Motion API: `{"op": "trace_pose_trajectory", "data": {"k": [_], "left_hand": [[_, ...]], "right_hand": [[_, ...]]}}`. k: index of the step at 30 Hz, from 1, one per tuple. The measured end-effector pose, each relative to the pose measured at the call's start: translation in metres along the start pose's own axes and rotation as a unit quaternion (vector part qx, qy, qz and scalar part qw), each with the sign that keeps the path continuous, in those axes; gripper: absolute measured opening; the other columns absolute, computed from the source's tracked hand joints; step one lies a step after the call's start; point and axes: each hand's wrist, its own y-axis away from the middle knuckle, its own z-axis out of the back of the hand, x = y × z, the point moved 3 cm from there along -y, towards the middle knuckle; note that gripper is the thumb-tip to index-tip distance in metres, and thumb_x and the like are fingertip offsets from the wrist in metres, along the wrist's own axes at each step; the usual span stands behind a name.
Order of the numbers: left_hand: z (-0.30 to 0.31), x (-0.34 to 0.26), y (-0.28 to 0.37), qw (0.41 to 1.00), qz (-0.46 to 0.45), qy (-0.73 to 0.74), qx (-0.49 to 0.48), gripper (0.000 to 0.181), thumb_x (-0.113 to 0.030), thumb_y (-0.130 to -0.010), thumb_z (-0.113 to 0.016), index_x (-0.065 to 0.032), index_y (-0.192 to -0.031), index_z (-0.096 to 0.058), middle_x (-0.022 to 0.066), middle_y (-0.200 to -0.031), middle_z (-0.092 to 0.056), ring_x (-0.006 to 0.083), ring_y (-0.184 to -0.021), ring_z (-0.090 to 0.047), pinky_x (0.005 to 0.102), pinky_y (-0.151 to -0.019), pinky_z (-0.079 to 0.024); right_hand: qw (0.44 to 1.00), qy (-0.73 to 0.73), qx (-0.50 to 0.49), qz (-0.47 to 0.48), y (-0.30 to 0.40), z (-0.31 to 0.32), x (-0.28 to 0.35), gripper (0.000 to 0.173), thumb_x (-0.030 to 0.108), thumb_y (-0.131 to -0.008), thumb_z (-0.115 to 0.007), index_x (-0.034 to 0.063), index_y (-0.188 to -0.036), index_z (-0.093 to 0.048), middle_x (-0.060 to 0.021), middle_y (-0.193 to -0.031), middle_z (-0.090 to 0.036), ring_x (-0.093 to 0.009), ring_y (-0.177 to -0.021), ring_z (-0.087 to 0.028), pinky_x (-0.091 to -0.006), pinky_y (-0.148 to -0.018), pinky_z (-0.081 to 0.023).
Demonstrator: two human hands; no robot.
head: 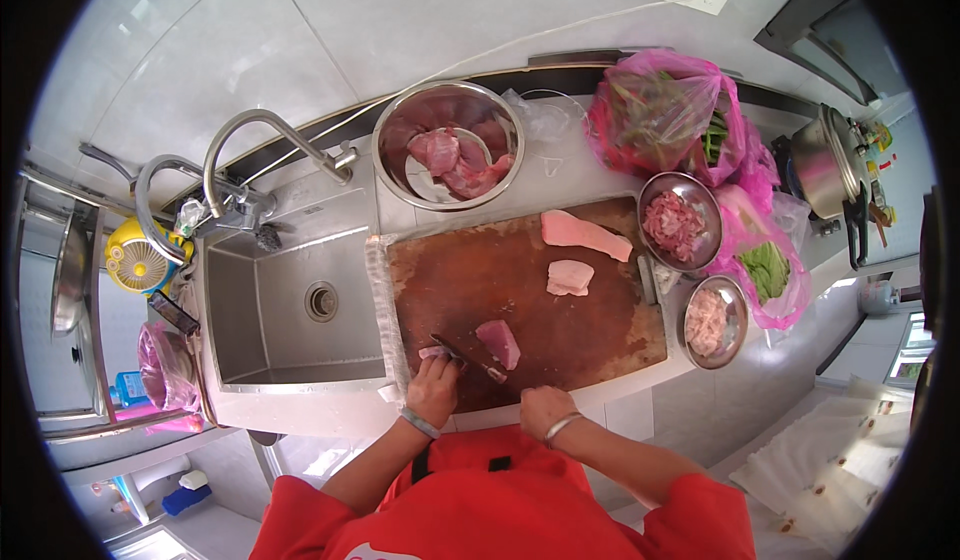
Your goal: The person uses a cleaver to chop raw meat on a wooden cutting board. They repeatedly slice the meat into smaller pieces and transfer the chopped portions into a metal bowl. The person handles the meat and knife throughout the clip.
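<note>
My left hand [433, 387] presses its fingertips on a small piece of meat [430, 351] at the near left of the wooden cutting board [480, 275]. A knife [469, 357] runs slantwise beside those fingers, its blade end at the meat. My right hand [547, 411] is closed at the board's near edge, in line with the knife's handle; the dark grip hardly shows against the board. Just right of the blade lies a dark red chunk of meat [499, 344]. Farther up the board are a long pale strip [585, 235] and a small pale block [570, 278], apparently fatty meat.
Left is a steel sink [240, 320] with a faucet [255, 121]. Behind the board stands a steel bowl [384, 155] of raw meat. Two smaller bowls [651, 219] [739, 335] hold cut meat at right, near pink bags [652, 110] of greens. A cloth [384, 297] edges the board.
</note>
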Motion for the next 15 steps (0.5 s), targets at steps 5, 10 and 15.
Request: {"op": "trace_pose_trajectory", "data": {"k": [5, 10, 15], "left_hand": [[-0.001, 0.000, 0.000, 1.000, -0.006, 0.009, 0.001, 0.019, -0.002, -0.069, -0.056, -0.0023, -0.088, -0.059, 0.0129, -0.089, -0.057, 0.0284, -0.082, -0.056, 0.0353, -0.066, -0.050], [-0.002, 0.000, -0.001, 1.000, -0.007, 0.002, 0.008, 0.016, -0.003, -0.069, -0.056, -0.0038, -0.084, -0.058, 0.0112, -0.083, -0.054, 0.0284, -0.080, -0.054, 0.0360, -0.063, -0.049], [0.001, 0.000, -0.002, 1.000, -0.015, 0.001, 0.015, 0.019, -0.002, -0.067, -0.055, -0.0031, -0.086, -0.058, 0.0107, -0.086, -0.055, 0.0282, -0.082, -0.054, 0.0355, -0.064, -0.050]], "right_hand": [[0.998, -0.023, -0.046, 0.019, 0.016, -0.013, 0.004, 0.020, 0.013, -0.076, -0.048, -0.0006, -0.085, -0.060, -0.0227, -0.086, -0.063, -0.036, -0.081, -0.062, -0.0431, -0.072, -0.050], [0.999, -0.028, -0.022, -0.008, 0.020, -0.011, 0.010, 0.019, 0.010, -0.075, -0.050, -0.0015, -0.086, -0.061, -0.0223, -0.087, -0.063, -0.036, -0.083, -0.062, -0.0425, -0.074, -0.050], [0.999, -0.047, -0.018, -0.010, 0.013, -0.010, 0.013, 0.019, 0.008, -0.074, -0.051, -0.0017, -0.085, -0.063, -0.0223, -0.087, -0.063, -0.036, -0.085, -0.062, -0.0427, -0.075, -0.050]]}}
